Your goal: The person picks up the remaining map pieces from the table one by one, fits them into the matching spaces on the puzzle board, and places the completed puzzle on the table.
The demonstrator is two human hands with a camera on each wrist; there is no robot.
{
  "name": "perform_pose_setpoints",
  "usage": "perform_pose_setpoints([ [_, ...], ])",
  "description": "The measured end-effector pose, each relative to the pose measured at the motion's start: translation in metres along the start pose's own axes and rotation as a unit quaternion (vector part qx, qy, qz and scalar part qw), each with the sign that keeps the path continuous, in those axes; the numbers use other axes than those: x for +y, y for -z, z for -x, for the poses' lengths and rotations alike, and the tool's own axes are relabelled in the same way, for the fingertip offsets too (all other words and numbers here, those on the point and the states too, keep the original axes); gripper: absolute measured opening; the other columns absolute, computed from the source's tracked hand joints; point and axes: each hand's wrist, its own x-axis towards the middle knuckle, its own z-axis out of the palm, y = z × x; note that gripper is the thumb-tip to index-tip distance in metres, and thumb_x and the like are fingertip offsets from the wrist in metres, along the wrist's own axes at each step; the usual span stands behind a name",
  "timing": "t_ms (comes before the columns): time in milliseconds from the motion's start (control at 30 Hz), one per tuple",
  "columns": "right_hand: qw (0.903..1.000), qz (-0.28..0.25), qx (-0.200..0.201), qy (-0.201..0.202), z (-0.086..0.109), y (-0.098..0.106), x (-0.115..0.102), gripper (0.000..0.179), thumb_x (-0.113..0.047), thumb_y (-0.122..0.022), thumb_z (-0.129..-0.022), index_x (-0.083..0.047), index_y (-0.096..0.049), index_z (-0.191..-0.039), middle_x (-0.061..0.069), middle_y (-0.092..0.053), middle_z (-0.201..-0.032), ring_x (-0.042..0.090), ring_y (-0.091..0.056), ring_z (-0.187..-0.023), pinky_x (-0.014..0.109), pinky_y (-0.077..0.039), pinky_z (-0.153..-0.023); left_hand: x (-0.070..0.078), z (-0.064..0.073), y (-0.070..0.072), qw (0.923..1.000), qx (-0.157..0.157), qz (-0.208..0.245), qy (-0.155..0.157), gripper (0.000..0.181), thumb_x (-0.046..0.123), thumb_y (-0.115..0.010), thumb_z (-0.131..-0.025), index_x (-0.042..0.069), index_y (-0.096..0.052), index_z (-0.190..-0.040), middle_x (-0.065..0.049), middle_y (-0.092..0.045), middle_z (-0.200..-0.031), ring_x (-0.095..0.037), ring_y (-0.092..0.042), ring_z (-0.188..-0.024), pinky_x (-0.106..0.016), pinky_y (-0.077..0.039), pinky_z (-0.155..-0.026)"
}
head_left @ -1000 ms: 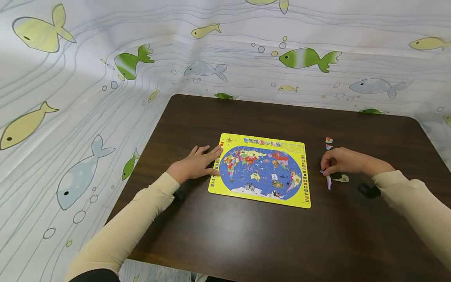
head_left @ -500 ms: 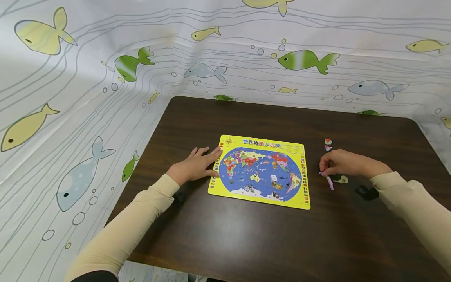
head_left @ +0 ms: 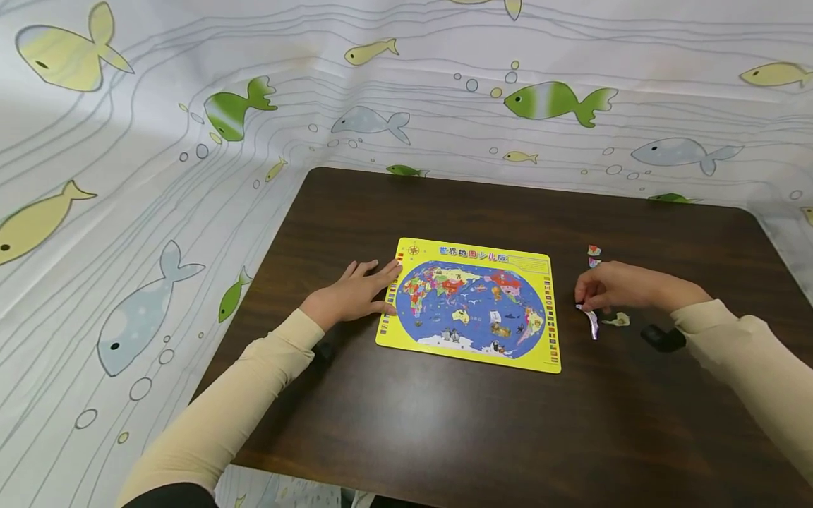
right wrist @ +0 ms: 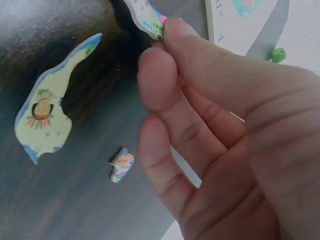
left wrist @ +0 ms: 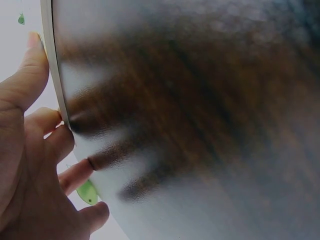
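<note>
My left hand rests with spread fingers over the left edge of a yellow world map puzzle board. The left wrist view shows the fingers along the board's edge. Right of the board, my right hand pinches a long, narrow purple and pink puzzle piece by its end, between thumb and fingertip; the right wrist view has this puzzle piece at the top. Close beside it on the table lies a cream puzzle piece, printed with a small face.
Two small puzzle pieces, one red and one purple, lie just beyond the right hand on the dark wooden table. A white fish-print curtain hangs along the table's back and left sides.
The pinched puzzle piece has swung and tilted slightly in my right fingers, which have shifted a little. My left hand stays on the board. The head view moves slightly.
</note>
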Motion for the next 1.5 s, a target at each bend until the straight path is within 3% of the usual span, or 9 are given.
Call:
perform_pose_setpoints([
  [233,0.9996,0.005,-0.002,0.029,0.003,0.008,-0.005,0.016,-0.025,-0.068,-0.088,-0.014,-0.071,-0.099,-0.005,-0.068,-0.084,0.009,-0.057,-0.062,0.026,-0.052,-0.059,-0.001,0.000,0.001,1.0000,0.005,0.000,0.007,0.091,0.062,-0.052,-0.085,0.027,-0.004,-0.155,0.009,-0.001,-0.162,-0.033,-0.007,-0.149,-0.056,-0.002,-0.120],
  [467,0.9974,-0.044,-0.025,0.051,0.003,0.013,-0.019,0.020,-0.029,-0.067,-0.089,-0.013,-0.070,-0.100,0.004,-0.069,-0.087,0.010,-0.057,-0.061,0.030,-0.054,-0.060,-0.002,0.000,0.000,1.0000,-0.001,0.002,0.007,0.092,0.062,-0.052,-0.086,0.028,-0.003,-0.155,0.009,0.000,-0.162,-0.033,-0.006,-0.149,-0.056,-0.001,-0.120],
  [633,0.9945,-0.086,-0.032,0.050,0.000,0.012,-0.035,0.022,-0.030,-0.068,-0.088,-0.012,-0.070,-0.100,0.016,-0.068,-0.089,0.022,-0.058,-0.060,0.031,-0.053,-0.059,-0.004,0.000,0.001,1.0000,0.005,0.002,0.007,0.092,0.063,-0.052,-0.085,0.028,-0.003,-0.155,0.009,0.000,-0.162,-0.033,-0.006,-0.149,-0.056,-0.001,-0.120],
  [800,0.9910,-0.123,-0.031,0.043,-0.012,-0.007,-0.047,0.024,-0.031,-0.068,-0.089,-0.012,-0.073,-0.102,0.015,-0.071,-0.087,0.037,-0.055,-0.059,0.031,-0.051,-0.058,-0.004,0.000,0.002,1.0000,0.003,0.005,0.006,0.091,0.062,-0.052,-0.086,0.028,-0.004,-0.155,0.010,0.000,-0.162,-0.033,-0.005,-0.150,-0.057,-0.001,-0.119],
  [967,0.9896,-0.141,-0.016,0.023,-0.024,-0.020,-0.052,0.025,-0.032,-0.069,-0.088,-0.012,-0.073,-0.102,0.011,-0.071,-0.086,0.034,-0.054,-0.058,0.028,-0.048,-0.056,-0.002,0.000,0.001,1.0000,0.000,0.008,0.005,0.091,0.062,-0.052,-0.086,0.028,-0.004,-0.154,0.010,0.001,-0.162,-0.033,-0.005,-0.150,-0.057,0.000,-0.119],
  [1500,0.9929,-0.118,0.011,-0.013,-0.036,-0.026,-0.060,0.023,-0.030,-0.072,-0.085,-0.011,-0.076,-0.098,0.003,-0.073,-0.083,0.018,-0.051,-0.049,0.021,-0.041,-0.047,-0.002,-0.002,-0.001,0.9999,-0.003,0.013,0.007,0.092,0.062,-0.053,-0.085,0.028,-0.003,-0.155,0.008,-0.001,-0.162,-0.033,-0.006,-0.150,-0.057,0.000,-0.119],
])
